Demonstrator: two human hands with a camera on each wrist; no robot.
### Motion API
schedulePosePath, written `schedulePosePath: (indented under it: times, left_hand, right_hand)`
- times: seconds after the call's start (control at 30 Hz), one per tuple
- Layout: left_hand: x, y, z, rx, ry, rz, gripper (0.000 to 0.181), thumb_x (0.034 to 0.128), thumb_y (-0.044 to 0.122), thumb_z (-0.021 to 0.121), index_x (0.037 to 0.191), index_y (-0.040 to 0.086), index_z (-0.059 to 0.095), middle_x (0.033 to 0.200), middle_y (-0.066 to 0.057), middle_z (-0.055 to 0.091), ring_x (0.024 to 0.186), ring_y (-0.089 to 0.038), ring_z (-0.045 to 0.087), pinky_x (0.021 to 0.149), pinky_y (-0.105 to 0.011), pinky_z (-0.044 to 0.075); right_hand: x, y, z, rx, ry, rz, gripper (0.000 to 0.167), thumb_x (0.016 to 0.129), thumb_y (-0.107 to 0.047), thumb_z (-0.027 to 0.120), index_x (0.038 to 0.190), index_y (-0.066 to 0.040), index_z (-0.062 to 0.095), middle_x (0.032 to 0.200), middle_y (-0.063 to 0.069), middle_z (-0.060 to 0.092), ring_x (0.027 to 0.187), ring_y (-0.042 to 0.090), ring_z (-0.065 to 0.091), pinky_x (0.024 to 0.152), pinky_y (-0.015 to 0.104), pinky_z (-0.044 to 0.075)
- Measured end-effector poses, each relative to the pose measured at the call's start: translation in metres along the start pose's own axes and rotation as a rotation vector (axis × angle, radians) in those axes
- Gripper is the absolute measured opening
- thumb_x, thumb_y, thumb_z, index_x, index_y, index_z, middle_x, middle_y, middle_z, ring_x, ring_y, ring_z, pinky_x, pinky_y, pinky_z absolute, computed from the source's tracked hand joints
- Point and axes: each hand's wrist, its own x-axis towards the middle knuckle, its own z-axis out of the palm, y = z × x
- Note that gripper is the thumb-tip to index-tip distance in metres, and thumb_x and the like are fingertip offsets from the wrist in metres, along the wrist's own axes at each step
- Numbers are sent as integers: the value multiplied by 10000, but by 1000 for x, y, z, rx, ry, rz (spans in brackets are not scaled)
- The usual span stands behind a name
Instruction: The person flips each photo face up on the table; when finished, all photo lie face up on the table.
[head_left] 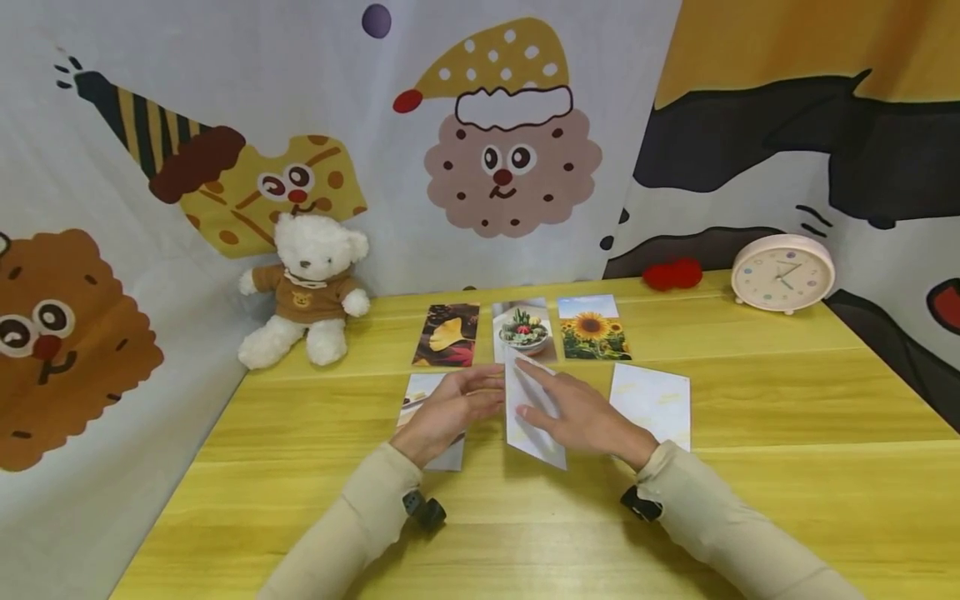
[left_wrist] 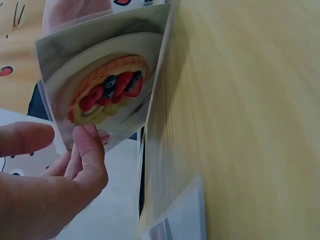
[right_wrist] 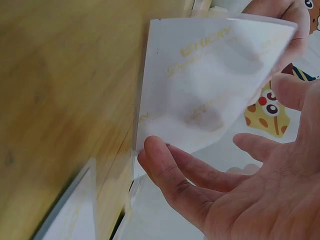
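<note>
A photo card (head_left: 536,437) stands tilted on edge between my two hands. Its picture side, a fruit tart with berries (left_wrist: 117,92), faces my left hand (head_left: 450,410). Bent left fingers are at the picture, with the thumb apart from it. My right hand (head_left: 588,412) is by the white back (right_wrist: 210,75), fingers extended and thumb spread away. Partly under my left forearm and hand lies another photo card (head_left: 418,390). A card with its white back up (head_left: 651,398) lies beside my right hand, partly covered by it.
Behind my hands lie a yellow-leaf photo (head_left: 452,335), a potted-cactus photo (head_left: 522,325) and a sunflower photo (head_left: 594,327) in a row. A white teddy bear (head_left: 311,287) sits back left. A clock (head_left: 783,273) and a red object (head_left: 672,274) stand back right, against a printed curtain.
</note>
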Motion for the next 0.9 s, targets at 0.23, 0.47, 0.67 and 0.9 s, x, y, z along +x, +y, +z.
schedulePosePath:
  times: [0.23, 0.47, 0.67, 0.9]
  left_hand:
    - [4, -3, 3, 22, -5, 10, 523, 992, 56, 571, 1497, 82, 439, 1463, -236, 485, 1139, -184, 627, 1103, -493, 483]
    - [4, -4, 4, 27, 2, 2, 541, 982, 76, 603, 1495, 161, 452, 1492, -198, 468, 1203, -224, 607, 1092, -468, 494]
    - [4, -4, 3, -15, -22, 15, 548, 993, 120, 616, 1502, 203, 431, 1516, -173, 455, 1260, -267, 599, 1085, -412, 509]
    - [4, -3, 2, -38, -47, 25, 601, 1011, 223, 612, 1552, 236, 350, 1565, -181, 397, 1304, -326, 574, 1104, -471, 488]
  right_hand:
    - [1, 0, 1, 4, -6, 12, 661, 1005, -417, 578, 1592, -309, 293, 1279, 197, 611, 964, 214, 584, 683, 305, 462]
    - [-1, 0, -2, 28, 7, -18, 666, 1010, -404, 576, 1598, -299, 280, 1355, 218, 600, 1138, 334, 611, 817, 456, 550]
    - [-2, -3, -6, 68, 29, -56, 676, 1013, -411, 576, 1602, -299, 263, 1381, 212, 595, 1193, 374, 613, 885, 529, 561]
    - [0, -7, -11, 222, 13, -98, 661, 1022, -401, 565, 1598, -353, 243, 1495, 177, 518, 1200, 354, 636, 839, 405, 603]
